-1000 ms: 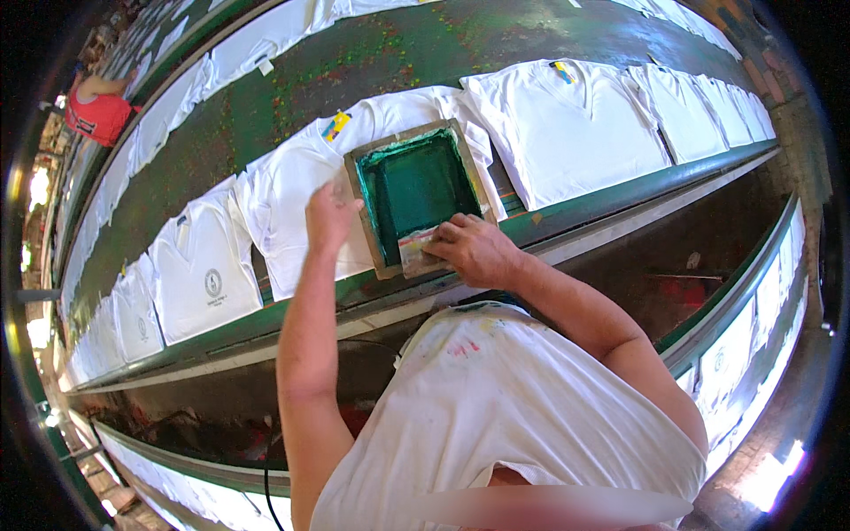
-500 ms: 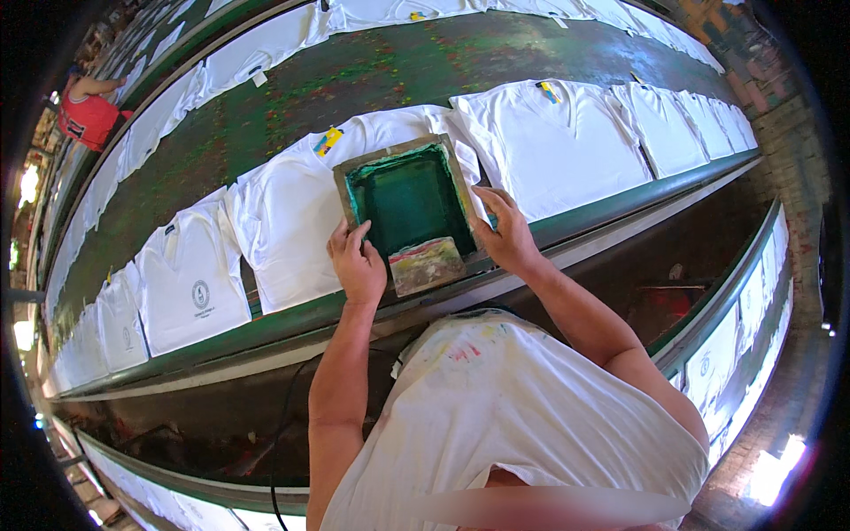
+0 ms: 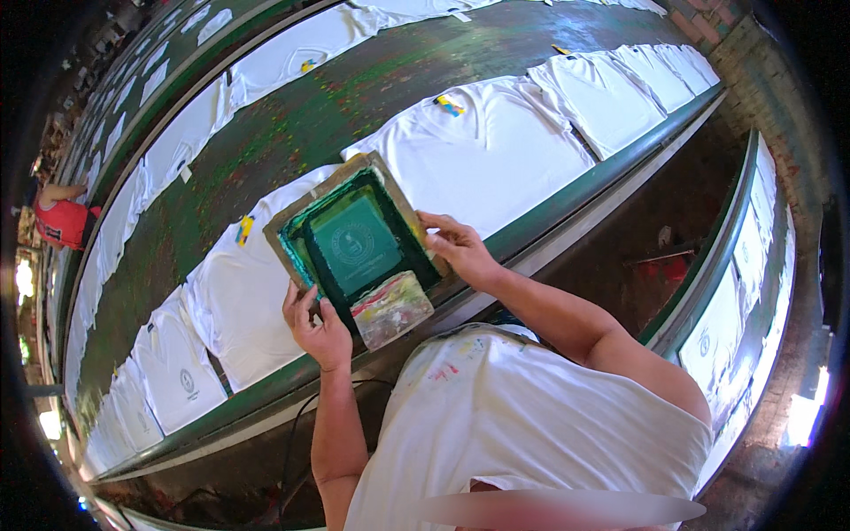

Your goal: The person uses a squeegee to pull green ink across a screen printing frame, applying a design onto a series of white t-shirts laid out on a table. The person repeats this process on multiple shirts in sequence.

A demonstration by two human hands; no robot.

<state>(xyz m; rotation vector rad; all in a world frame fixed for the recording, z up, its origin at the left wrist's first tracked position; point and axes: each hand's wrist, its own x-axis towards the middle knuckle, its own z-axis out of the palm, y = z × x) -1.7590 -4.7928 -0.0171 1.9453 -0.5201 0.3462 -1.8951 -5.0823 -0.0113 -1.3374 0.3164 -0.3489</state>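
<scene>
Both hands hold a wooden screen printing frame (image 3: pixel 382 170) by its near sides. My left hand (image 3: pixel 320 334) has its fingers curled over the left side near the lower corner. My right hand (image 3: pixel 462 254) grips the right side, thumb and fingers on the wood. The green mesh (image 3: pixel 363 257) shows a pale round emblem with lines below it. A paint-stained squeegee (image 3: pixel 391 310) lies in the near end of the frame. Beneath and beside the frame are white T-shirts (image 3: pixel 491 150); whether it touches them is hidden.
The long dark green table (image 3: pixel 354 102) is spotted with paint and carries rows of shirts. A printed T-shirt (image 3: pixel 173 363) lies at the left. Another shirt-covered table (image 3: pixel 708 332) stands at the right. A person in red (image 3: pixel 62 221) is at the far left.
The frame has turned and moved left in the view, and its emblem now shows clearly. Both hands have gone along with it, still holding its sides. The whole view has turned too.
</scene>
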